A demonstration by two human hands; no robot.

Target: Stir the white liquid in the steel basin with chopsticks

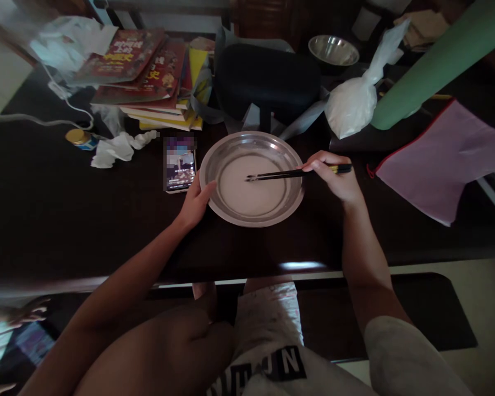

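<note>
A wide metal bowl (pixel 251 220) stands on the dark table in front of me, with a milky white liquid (pixel 239 192) in its bottom. My left hand (pixel 197 202) grips the bowl's left side, thumb over the rim. In my right hand (pixel 330 173) is a pair of black chopsticks (pixel 278 174), pinched between the fingers. They reach over the right rim, and their tips touch the white liquid near the bowl's middle.
A lit phone (pixel 180 168) lies left of the bowl, near crumpled tissue (pixel 117 149) and a small gold-lidded jar (pixel 81 138). Behind are stacked books (pixel 148 71), a black case (pixel 268 77), a tied white bag (pixel 352 104), another metal bowl (pixel 334 49) and purple cloth (pixel 441 159).
</note>
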